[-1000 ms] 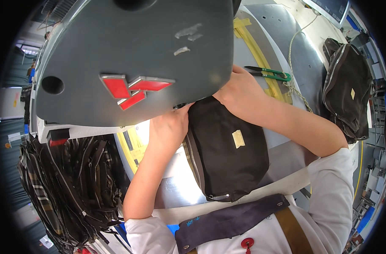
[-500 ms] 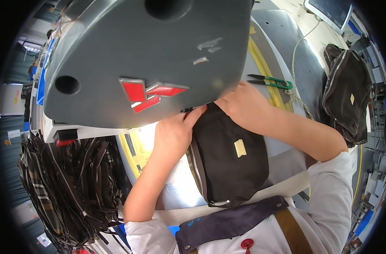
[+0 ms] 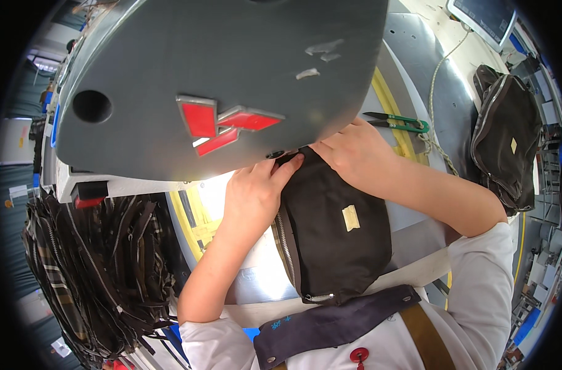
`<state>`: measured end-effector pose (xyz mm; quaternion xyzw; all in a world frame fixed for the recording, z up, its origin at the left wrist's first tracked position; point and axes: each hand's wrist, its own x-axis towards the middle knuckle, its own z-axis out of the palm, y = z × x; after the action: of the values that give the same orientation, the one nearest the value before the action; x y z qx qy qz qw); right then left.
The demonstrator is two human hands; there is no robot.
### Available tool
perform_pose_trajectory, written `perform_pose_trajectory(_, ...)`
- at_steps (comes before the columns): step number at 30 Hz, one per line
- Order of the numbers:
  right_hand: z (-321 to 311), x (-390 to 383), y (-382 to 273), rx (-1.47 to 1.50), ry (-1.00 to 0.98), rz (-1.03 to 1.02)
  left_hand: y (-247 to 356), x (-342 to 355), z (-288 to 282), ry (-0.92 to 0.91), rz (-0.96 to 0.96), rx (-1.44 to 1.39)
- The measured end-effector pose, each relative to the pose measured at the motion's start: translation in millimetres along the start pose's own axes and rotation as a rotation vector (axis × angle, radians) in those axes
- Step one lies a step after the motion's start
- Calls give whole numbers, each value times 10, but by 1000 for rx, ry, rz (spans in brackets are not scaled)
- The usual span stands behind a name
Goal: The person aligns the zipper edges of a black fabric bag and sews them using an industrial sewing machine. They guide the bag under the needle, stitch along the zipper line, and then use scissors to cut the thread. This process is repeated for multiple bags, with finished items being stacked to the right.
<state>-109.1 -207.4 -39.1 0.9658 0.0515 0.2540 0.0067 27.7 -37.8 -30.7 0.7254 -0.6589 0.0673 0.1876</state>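
A black cloth zip pouch [image 3: 336, 240] lies lengthwise under the grey sewing machine head [image 3: 145, 68]. A metal zipper runs down its left side, and a small beige tape patch sits on its front. My left hand [image 3: 254, 194] grips the pouch's far left corner, thumb and finger against the cloth. At the far right edge, my right hand [image 3: 358, 151] is closed on the same pouch, with its fingertips partly behind the machine head. The machine head hides the needle area and the pouch's far end.
Green-handled thread snips [image 3: 398, 122] lie beyond my right hand, near a cord [image 3: 430, 92]. Another black pouch [image 3: 508, 132] rests at the right. A heap of dark zippered pieces [image 3: 96, 265] hangs at the left. A screen [image 3: 483, 20] stands at the far right.
The machine head appears slightly higher and farther right in the picture, as the view has shifted. Both hands and the pouch stay nearly in place.
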Motion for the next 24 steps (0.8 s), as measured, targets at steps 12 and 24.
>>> perform_pose_trajectory(12,-10,16,15,13,-10,12,-2,11,-19,-31,-13,-8)
perform_pose_trajectory(24,30,110,122,18,-50,41,-176,119,68,44,26,20)
